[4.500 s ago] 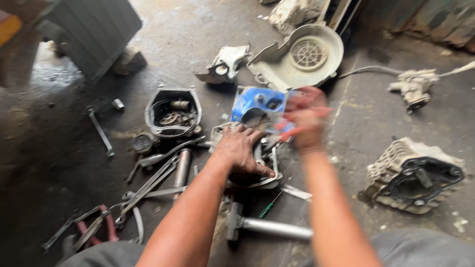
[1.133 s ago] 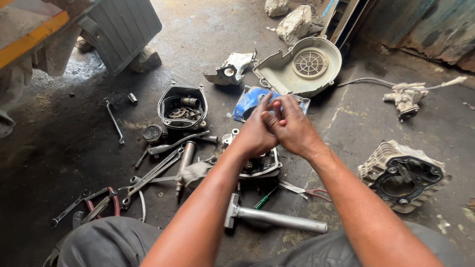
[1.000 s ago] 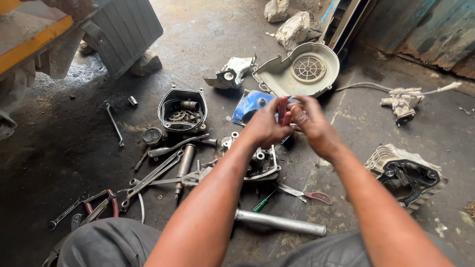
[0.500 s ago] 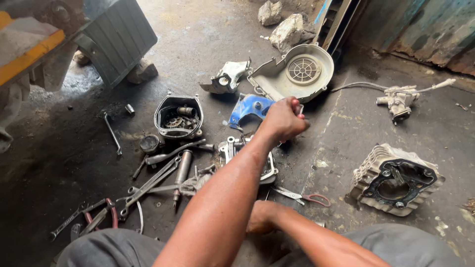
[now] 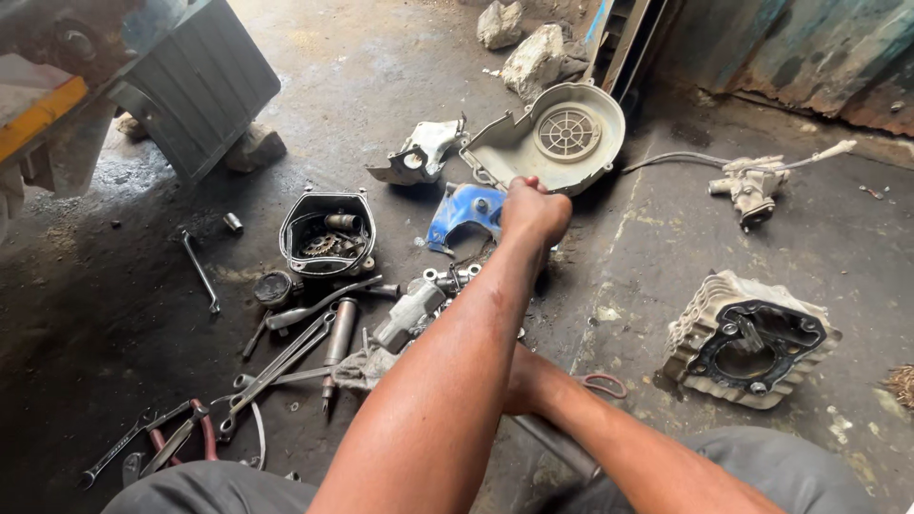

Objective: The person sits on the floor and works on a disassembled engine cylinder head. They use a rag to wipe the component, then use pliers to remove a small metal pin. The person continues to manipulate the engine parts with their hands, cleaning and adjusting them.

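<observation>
Your hands have parted: your left hand [image 5: 533,211] now reaches out as a closed fist beside the blue cover [image 5: 464,211] lying mid-floor, while your right hand [image 5: 526,379] has dropped behind that forearm, so I cannot tell its grip.

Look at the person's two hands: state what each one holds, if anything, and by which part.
Left hand is closed in a fist above the blue cover; its contents cannot be told. The right hand is hidden behind the left forearm.

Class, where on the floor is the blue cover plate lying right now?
In the head view the blue cover plate lies centre, just left of the left hand, between the grey fan housing and the gear-filled black casing.
</observation>
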